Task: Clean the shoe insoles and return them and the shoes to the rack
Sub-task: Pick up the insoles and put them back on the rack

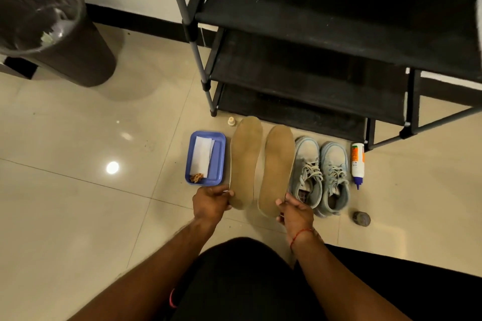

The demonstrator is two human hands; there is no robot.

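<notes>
Two tan insoles are held side by side over the tiled floor, toes pointing toward the rack. My left hand (211, 200) grips the heel of the left insole (245, 159). My right hand (296, 212) grips the heel of the right insole (277, 167). A pair of light blue laced sneakers (322, 177) stands on the floor just right of the insoles. The black shoe rack (326, 41) rises behind them, and the shelves I can see hold nothing.
A blue tray (218, 161) with white paper and a small brown scrap lies left of the insoles. A white squeeze bottle (356, 161) lies right of the sneakers, a dark round object (361, 218) below it. A small cap (231, 121) and a lined bin (49, 31) stand further back.
</notes>
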